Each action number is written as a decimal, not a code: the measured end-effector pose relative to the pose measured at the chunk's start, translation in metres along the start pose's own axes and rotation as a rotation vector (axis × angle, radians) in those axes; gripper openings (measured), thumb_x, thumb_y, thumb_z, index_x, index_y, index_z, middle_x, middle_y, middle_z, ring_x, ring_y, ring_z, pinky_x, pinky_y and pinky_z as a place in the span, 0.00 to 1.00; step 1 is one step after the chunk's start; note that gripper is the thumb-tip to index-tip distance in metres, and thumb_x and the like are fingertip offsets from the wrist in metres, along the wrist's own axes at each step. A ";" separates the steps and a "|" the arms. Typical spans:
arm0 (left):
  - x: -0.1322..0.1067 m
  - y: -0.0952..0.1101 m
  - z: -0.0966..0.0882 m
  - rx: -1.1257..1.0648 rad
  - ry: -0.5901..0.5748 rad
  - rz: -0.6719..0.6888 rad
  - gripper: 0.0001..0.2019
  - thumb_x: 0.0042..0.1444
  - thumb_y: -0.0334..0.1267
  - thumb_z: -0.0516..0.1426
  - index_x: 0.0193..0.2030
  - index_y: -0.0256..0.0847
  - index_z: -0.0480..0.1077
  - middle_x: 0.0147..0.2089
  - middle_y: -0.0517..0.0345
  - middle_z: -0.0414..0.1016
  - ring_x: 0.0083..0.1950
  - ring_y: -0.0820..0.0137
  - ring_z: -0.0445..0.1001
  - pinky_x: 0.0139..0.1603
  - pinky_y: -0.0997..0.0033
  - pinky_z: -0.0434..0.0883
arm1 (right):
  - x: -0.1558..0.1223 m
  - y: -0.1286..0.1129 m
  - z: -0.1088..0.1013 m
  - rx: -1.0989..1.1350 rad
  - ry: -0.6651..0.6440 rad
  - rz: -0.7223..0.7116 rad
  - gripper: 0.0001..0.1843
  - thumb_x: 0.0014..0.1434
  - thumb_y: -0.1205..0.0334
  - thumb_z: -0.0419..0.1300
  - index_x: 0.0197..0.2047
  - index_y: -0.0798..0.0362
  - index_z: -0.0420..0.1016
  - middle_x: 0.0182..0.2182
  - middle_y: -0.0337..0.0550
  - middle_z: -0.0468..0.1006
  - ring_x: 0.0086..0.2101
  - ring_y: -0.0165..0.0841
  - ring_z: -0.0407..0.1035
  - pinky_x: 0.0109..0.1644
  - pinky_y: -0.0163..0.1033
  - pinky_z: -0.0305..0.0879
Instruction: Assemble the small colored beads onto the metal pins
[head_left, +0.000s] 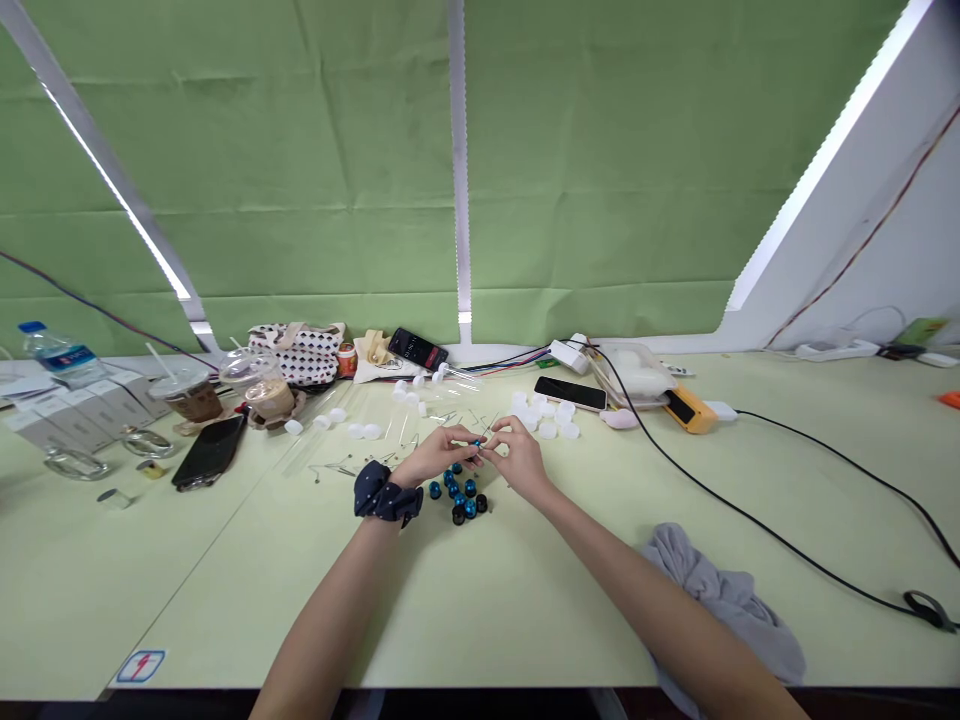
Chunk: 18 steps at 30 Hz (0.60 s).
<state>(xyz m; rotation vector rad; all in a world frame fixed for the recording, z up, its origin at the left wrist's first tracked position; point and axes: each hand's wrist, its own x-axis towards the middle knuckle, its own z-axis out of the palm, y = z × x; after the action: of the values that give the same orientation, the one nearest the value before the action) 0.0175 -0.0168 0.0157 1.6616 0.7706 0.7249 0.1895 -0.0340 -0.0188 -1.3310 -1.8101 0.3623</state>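
Note:
My left hand [437, 456], a dark dotted scrunchie [381, 497] on its wrist, pinches a small shiny blue cap [476, 444]. From the other side, my right hand [519, 462] closes its fingertips at the same piece; a thin metal wire seems to stick up there. Exactly what the right fingers grip is too small to make out. Just below the hands, several blue caps [459, 500] and a few black ones [458, 516] cluster on the table. Thin bent metal wires [337, 467] lie scattered left of and behind my hands.
White plastic caps [547, 415] lie behind my right hand, beside a phone [571, 393]. A black cable [705, 497] crosses the right side near a grey cloth [720, 590]. Clear tubes [330, 425], drink cups [191, 395] and another phone [210, 453] occupy the left.

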 end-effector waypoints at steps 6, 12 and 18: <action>0.001 -0.003 0.004 -0.012 -0.014 -0.012 0.22 0.50 0.42 0.59 0.52 0.39 0.67 0.40 0.52 0.70 0.34 0.69 0.75 0.37 0.64 0.74 | 0.002 0.002 -0.001 0.012 -0.017 0.074 0.07 0.48 0.63 0.60 0.22 0.53 0.67 0.33 0.40 0.73 0.35 0.32 0.68 0.36 0.34 0.59; 0.001 -0.006 0.002 -0.057 0.015 0.030 0.22 0.49 0.41 0.60 0.50 0.41 0.61 0.39 0.57 0.67 0.31 0.71 0.75 0.34 0.65 0.74 | 0.001 0.005 0.003 -0.033 -0.105 0.063 0.02 0.52 0.64 0.57 0.30 0.52 0.69 0.24 0.37 0.74 0.26 0.30 0.67 0.31 0.31 0.57; -0.001 -0.003 -0.003 -0.045 0.069 0.003 0.14 0.50 0.42 0.59 0.39 0.38 0.62 0.35 0.57 0.70 0.32 0.70 0.75 0.35 0.66 0.74 | 0.002 0.003 -0.001 0.123 -0.200 -0.102 0.11 0.57 0.69 0.51 0.36 0.53 0.74 0.25 0.39 0.77 0.24 0.28 0.68 0.32 0.31 0.59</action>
<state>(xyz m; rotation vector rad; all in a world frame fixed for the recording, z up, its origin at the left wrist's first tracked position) 0.0146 -0.0155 0.0134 1.6046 0.7952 0.8001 0.1920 -0.0309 -0.0196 -1.1465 -1.9780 0.5586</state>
